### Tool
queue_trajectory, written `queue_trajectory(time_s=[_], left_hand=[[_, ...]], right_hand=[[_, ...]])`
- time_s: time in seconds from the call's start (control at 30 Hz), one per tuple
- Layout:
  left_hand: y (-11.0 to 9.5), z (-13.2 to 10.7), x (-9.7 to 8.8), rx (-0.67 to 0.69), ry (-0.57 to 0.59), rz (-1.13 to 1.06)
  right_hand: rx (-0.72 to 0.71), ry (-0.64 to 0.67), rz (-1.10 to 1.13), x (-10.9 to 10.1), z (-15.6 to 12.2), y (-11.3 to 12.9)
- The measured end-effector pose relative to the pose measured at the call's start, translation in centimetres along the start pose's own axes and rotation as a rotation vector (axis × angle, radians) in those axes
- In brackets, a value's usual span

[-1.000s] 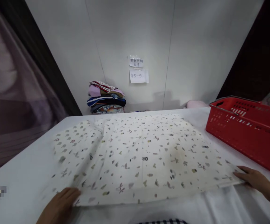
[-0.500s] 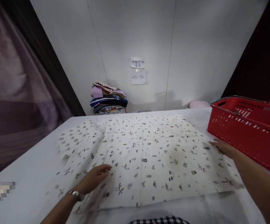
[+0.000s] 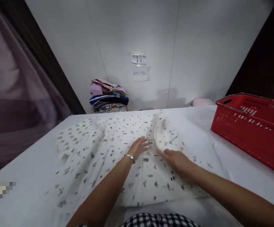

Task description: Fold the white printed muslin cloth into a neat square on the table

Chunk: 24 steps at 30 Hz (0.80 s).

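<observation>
A white cloth [image 3: 124, 134] printed with small plants, palm trees and birds lies spread over the table, with loose wrinkles and a turned part on its left. Its right side is lifted and folded back toward the middle, blurred by motion. My right hand [image 3: 177, 160] grips this lifted side, its fingertips partly hidden by the cloth. Just left of the fold, my left hand [image 3: 139, 148] hovers over or rests on the middle of the cloth, fingers apart and holding nothing. A bracelet circles the left wrist.
At the right stands a red plastic basket [image 3: 250, 132] with a metal handle. A stack of folded fabrics [image 3: 110, 97] is against the back wall, beyond the white table [image 3: 20, 157]. A pink rounded object [image 3: 202, 102] shows behind the table's far edge.
My right hand has moved left from beside the basket, bringing the cloth's right side over toward the middle. My left hand has moved up and right, to the cloth's centre.
</observation>
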<state>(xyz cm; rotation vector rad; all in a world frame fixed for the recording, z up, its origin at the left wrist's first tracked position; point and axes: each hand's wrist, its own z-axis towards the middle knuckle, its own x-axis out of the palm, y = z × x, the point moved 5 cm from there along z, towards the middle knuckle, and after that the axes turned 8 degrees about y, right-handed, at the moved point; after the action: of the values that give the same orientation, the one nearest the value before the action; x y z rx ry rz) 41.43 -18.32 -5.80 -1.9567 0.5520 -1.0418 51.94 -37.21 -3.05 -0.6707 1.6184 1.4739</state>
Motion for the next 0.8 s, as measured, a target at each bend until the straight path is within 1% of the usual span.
queue_trajectory(time_s=[0.03, 0.07, 0.1, 0.13, 0.17, 0.23, 0.3, 0.4, 0.47, 0.53, 0.63, 0.73, 0.8], left_hand=[[0.3, 0.4, -0.5, -0.007, -0.034, -0.106], [0.6, 0.7, -1.1, -0.006, -0.063, -0.209], [0.8, 0.9, -1.7, 0.004, -0.084, -0.303], [1.0, 1.0, -2.3, 0.024, -0.101, -0.385], [1.0, 1.1, -2.8, 0.049, -0.113, -0.452], [0.9, 1.4, -3.9, 0.095, -0.153, -0.534], [0.5, 1.7, -5.1, 0.14, -0.231, -0.577], [-0.8, 2.2, -7.0, 0.251, -0.354, -0.629], [-1.5, 2.2, -8.2, 0.322, -0.413, -0.652], [-1.9, 2.1, -9.2, 0.364, -0.437, -0.66], [-1.8, 2.0, -9.9, 0.394, -0.431, -0.648], [-1.5, 2.1, -10.0, 0.4, -0.431, -0.634], [-1.4, 2.2, -10.0, 0.396, -0.411, -0.626]], right_hand=[[-0.136, 0.179, -0.062, 2.2, -0.8, 2.2], [-0.206, 0.279, -0.076, 3.6, -1.6, 3.6], [-0.238, 0.352, -0.07, 4.4, -2.2, 4.5], [-0.249, 0.4, -0.049, 4.8, -2.6, 4.9], [-0.225, 0.413, -0.002, 4.6, -2.6, 4.9], [-0.15, 0.423, 0.116, 3.8, -2.0, 4.2], [-0.083, 0.408, 0.226, 2.8, -0.4, 3.2], [0.024, 0.303, 0.392, 2.0, 2.7, 1.8], [0.088, 0.238, 0.512, 2.3, 5.3, 1.4], [0.11, 0.199, 0.578, 3.3, 8.1, 1.6], [0.071, 0.124, 0.502, 4.9, 12.9, 2.9], [0.023, 0.0, 0.299, 6.3, 17.7, 4.7], [0.004, -0.049, 0.213, 7.3, 20.2, 5.8]])
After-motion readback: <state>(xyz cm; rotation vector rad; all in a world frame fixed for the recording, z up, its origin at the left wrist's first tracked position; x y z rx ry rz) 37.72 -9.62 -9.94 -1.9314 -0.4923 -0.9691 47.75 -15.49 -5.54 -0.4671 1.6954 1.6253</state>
